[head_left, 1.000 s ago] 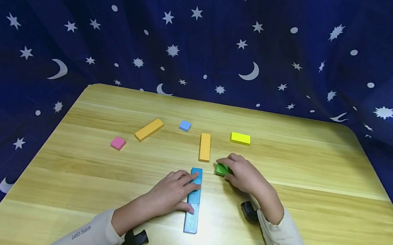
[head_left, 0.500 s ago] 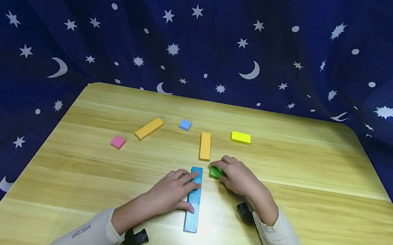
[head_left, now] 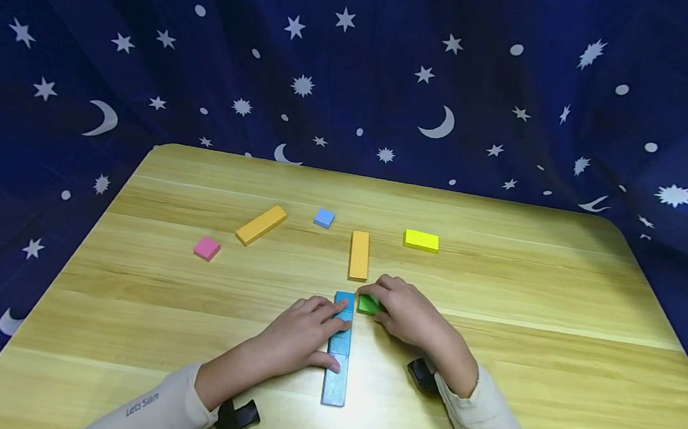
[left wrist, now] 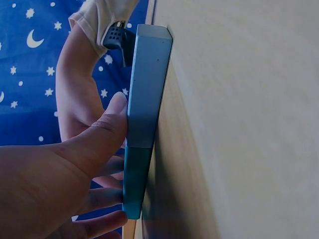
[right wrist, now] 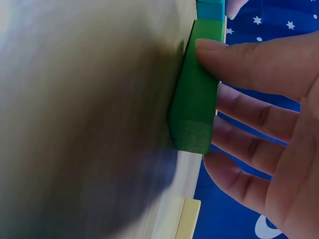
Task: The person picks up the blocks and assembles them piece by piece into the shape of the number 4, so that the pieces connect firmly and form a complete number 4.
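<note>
A row of blue blocks (head_left: pixel 335 378) lies end to end on the wooden table (head_left: pixel 535 288), running away from me. My left hand (head_left: pixel 329 334) rests on it with straight fingers on the far blocks and the thumb against the left side. In the left wrist view the thumb (left wrist: pixel 112 119) presses the blue block (left wrist: pixel 144 99). My right hand (head_left: pixel 375 303) pinches a green block (head_left: pixel 365 305) flat on the table, just right of the row's far end. The right wrist view shows the green block (right wrist: pixel 192 114) held between thumb and fingers (right wrist: pixel 249 119), close to a blue block (right wrist: pixel 210 9).
Beyond the hands lie an orange bar (head_left: pixel 360 256), a second orange bar (head_left: pixel 261 225), a small light-blue cube (head_left: pixel 324 218), a yellow block (head_left: pixel 421 241) and a pink cube (head_left: pixel 207 248). A dark blue star-and-moon cloth (head_left: pixel 362 66) surrounds the table.
My right hand has slid the green block leftward across the table, close to the far end of the blue row. The left hand and the blue row have stayed put.
</note>
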`<control>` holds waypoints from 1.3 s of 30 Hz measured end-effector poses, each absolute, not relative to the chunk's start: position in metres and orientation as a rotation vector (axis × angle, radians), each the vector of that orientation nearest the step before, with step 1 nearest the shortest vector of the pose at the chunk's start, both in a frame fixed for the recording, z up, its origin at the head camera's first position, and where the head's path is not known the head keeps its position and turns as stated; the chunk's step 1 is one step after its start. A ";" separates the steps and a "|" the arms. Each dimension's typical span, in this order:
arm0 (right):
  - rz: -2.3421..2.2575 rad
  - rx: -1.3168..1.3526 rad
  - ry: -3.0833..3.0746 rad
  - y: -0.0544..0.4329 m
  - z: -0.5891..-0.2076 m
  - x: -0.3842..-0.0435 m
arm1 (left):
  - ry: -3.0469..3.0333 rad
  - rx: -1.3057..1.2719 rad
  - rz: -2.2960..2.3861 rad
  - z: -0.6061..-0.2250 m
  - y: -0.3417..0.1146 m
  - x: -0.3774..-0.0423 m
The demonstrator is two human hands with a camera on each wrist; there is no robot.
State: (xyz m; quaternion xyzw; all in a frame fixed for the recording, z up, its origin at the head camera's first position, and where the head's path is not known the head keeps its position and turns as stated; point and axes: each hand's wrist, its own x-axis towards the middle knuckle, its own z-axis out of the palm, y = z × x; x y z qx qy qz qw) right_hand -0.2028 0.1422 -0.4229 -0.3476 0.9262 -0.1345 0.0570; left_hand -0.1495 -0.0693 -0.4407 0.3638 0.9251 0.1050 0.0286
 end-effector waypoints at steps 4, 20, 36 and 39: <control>-0.413 -1.065 2.815 0.141 -0.423 -0.202 | 2.861 1.133 0.324 -0.441 -0.070 -0.149; -0.413 -1.094 2.803 0.137 -0.423 -0.200 | 2.863 1.140 0.329 -0.442 -0.070 -0.150; -0.403 -1.094 2.803 0.137 -0.423 -0.200 | 2.864 1.138 0.332 -0.443 -0.070 -0.150; -0.397 -1.092 2.803 0.137 -0.423 -0.200 | 2.865 1.141 0.336 -0.443 -0.070 -0.150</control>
